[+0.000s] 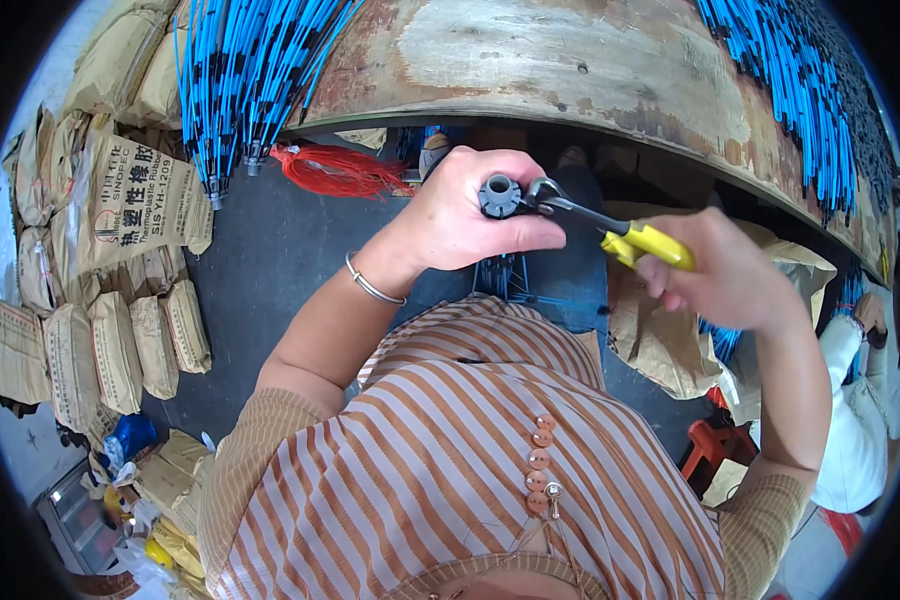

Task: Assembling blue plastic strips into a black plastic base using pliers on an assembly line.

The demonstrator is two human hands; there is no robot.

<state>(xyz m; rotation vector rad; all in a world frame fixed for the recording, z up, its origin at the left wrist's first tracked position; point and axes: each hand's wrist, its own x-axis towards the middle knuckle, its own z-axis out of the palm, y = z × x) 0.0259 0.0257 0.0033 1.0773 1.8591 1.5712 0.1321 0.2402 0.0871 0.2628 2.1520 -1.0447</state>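
Note:
My left hand (445,210) is wrapped round a black cylindrical end piece (500,197). Its round grey opening faces up, and notches run about its rim. In my right hand (735,270), slightly blurred, is a pair of pliers (660,245) with yellow handles. The metal jaws lie beside the black piece's right edge; whether they grip anything there is too small to tell. Under my left hand some thin blue strands (505,275) show, and I cannot tell whether they belong to the black piece.
A worn wooden table (530,50) curves across the far side. Bundles of blue-and-black strands (245,80) overhang its left end, near a red tassel (340,170). More blue strands (790,110) lie right. Brown paper sacks (130,200) pile left. Another person (855,420) sits at right.

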